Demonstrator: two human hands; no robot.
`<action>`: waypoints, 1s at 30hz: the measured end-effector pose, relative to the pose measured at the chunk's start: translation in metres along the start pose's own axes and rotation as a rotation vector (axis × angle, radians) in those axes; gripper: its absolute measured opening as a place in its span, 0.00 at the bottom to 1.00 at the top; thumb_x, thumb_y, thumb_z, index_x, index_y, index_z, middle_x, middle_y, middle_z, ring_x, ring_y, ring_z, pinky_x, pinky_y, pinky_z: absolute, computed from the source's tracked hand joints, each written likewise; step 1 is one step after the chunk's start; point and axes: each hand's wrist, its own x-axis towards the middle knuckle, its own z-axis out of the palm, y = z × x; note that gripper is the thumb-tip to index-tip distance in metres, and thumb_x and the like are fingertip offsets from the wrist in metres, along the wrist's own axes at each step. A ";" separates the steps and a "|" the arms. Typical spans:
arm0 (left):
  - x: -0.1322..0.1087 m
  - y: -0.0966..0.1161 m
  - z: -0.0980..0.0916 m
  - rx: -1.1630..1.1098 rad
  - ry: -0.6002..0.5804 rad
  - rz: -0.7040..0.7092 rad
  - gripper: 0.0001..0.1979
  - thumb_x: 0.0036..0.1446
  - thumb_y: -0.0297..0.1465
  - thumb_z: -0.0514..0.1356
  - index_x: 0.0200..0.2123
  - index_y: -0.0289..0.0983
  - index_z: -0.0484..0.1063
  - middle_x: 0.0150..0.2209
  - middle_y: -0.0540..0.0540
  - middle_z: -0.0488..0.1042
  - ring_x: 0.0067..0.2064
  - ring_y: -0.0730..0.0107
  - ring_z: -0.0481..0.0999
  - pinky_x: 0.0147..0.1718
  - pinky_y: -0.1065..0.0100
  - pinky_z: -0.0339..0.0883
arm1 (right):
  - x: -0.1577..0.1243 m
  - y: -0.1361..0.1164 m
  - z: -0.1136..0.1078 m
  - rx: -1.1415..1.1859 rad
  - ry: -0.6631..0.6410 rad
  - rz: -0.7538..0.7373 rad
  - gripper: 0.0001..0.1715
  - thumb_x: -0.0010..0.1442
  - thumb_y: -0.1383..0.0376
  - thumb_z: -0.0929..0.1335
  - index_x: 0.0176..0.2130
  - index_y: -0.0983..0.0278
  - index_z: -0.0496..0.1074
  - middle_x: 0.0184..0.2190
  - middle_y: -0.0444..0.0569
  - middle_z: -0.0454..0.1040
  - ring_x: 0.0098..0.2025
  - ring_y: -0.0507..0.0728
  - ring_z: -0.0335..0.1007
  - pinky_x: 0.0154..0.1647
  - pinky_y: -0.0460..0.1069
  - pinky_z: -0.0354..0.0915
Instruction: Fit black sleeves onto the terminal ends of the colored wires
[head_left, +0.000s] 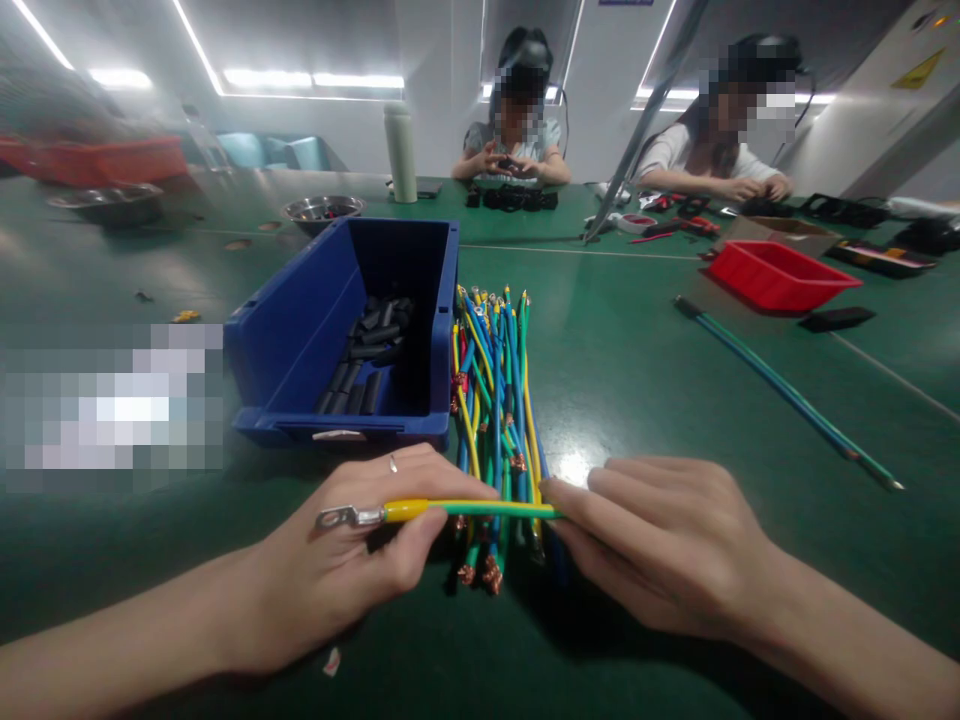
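A yellow-green cable (pixel 495 509) with a metal ring lug and a yellow sleeve at its left end stretches level between my hands. My left hand (pixel 375 530) pinches it just right of the sleeve, with the lug lying over the palm side. My right hand (pixel 660 545) grips the other end, whose tip is hidden in the fingers. Beneath and beyond the cable lies a bundle of blue, yellow and green cables (pixel 491 370), some with bare copper ends. Close to my left hand stands a blue bin (pixel 442 330) holding black tube pieces (pixel 367 350).
A blue-green cable pair (pixel 787 390) lies to the right, near a red tray (pixel 784 280). Metal bowls (pixel 324 208) and a pale bottle (pixel 400 155) stand farther back. Two co-workers (pixel 517 130) sit across the green table (pixel 615 400). A slanted metal pole (pixel 637 140) rises at back right.
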 end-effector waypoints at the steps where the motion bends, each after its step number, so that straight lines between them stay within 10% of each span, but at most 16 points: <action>1: 0.000 0.001 -0.001 -0.003 -0.028 -0.008 0.16 0.67 0.26 0.51 0.50 0.42 0.76 0.43 0.53 0.79 0.43 0.74 0.77 0.46 0.76 0.68 | 0.000 0.000 0.000 0.017 -0.013 0.001 0.07 0.67 0.68 0.65 0.39 0.68 0.72 0.20 0.41 0.63 0.21 0.51 0.53 0.21 0.50 0.49; 10: -0.001 -0.002 -0.003 -0.125 -0.133 0.020 0.16 0.71 0.32 0.50 0.56 0.40 0.72 0.49 0.47 0.77 0.49 0.67 0.75 0.51 0.70 0.67 | 0.004 -0.006 -0.001 0.135 -0.041 -0.012 0.17 0.70 0.73 0.57 0.54 0.71 0.66 0.26 0.43 0.66 0.25 0.52 0.56 0.23 0.48 0.52; 21: -0.003 -0.011 0.001 -0.183 0.019 0.076 0.23 0.73 0.42 0.46 0.30 0.35 0.68 0.32 0.46 0.72 0.35 0.71 0.72 0.35 0.71 0.67 | 0.004 -0.005 -0.004 0.079 0.012 0.020 0.09 0.72 0.67 0.60 0.43 0.67 0.68 0.23 0.41 0.63 0.22 0.50 0.54 0.20 0.48 0.51; 30: -0.002 -0.012 0.004 -0.135 0.053 0.150 0.21 0.73 0.40 0.48 0.32 0.35 0.70 0.32 0.45 0.73 0.35 0.68 0.73 0.35 0.69 0.67 | 0.002 -0.007 -0.001 0.128 0.006 -0.026 0.07 0.70 0.71 0.61 0.45 0.69 0.67 0.22 0.39 0.62 0.21 0.50 0.51 0.21 0.50 0.47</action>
